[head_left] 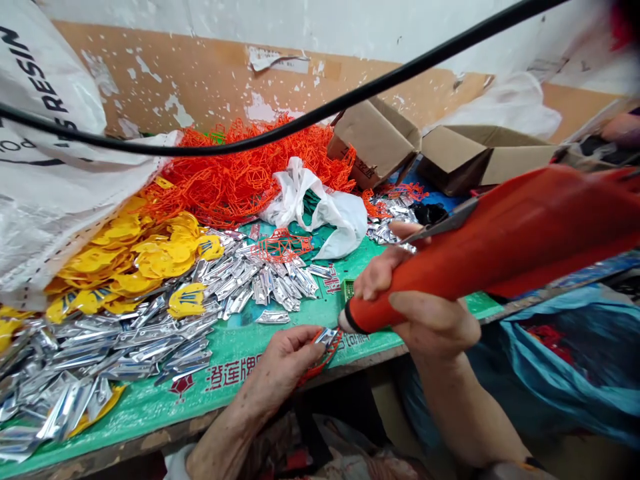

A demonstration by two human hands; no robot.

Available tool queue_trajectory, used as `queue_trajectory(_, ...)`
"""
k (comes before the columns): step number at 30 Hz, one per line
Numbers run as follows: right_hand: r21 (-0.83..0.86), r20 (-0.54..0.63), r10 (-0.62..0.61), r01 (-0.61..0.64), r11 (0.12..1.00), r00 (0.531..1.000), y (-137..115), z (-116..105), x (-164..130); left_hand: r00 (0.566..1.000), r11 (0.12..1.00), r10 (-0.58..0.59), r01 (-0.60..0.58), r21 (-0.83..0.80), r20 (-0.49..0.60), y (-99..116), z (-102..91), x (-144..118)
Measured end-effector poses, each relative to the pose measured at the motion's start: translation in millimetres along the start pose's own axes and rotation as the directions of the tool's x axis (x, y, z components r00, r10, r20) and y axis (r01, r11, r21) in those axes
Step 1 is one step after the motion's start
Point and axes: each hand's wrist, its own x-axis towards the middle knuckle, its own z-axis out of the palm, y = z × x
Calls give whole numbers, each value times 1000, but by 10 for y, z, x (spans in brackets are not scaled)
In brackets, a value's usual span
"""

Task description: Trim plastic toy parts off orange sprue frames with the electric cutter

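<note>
The thumb and forefinger of the left hand (293,353) were clamped on a shiny metal piece (327,337), with an orange frame (320,365) lying along and under it, running down below the fingertips. Both sat at the table's near edge, a grip that probably kept the two lined up. The fingers of the right hand (433,317) were wrapped round the red tool (465,247) — thumb on the near side, other fingers on the far side — close to its narrow end, presumably for better aim. Its nozzle (346,323) pointed at the left fingertips, just beside the metal piece; whether it touched could not be told.

Just beyond the left fingers lay a spread of loose metal pieces (295,287), seemingly placed there for a short reach. Farther out, past that spread, rose a tangled heap of orange frames (240,177), and to the fingers' left were yellow pieces (165,253), apparently grouped by kind. A small green basket (349,288) stood just past the nozzle, partly hidden by the right hand. A black cable (350,103) crossed well above the fingers.
</note>
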Motion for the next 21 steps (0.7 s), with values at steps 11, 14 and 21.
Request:
queue_trajectory(11, -174, -307, -208, 160, 972, 929, 508, -477, 533, 991, 943, 125, -105, 315, -44, -111, -102, -99)
queue_trajectory(14, -193, -308, -199, 143, 971, 930, 622, -488, 532, 993, 969, 87, -64, 239, -86, -161, -118, -93)
queue_trajectory(21, -188, -312, -195, 141, 972, 930, 776, -563, 569, 955, 984, 144, -110, 139, -261, -160, -133, -109)
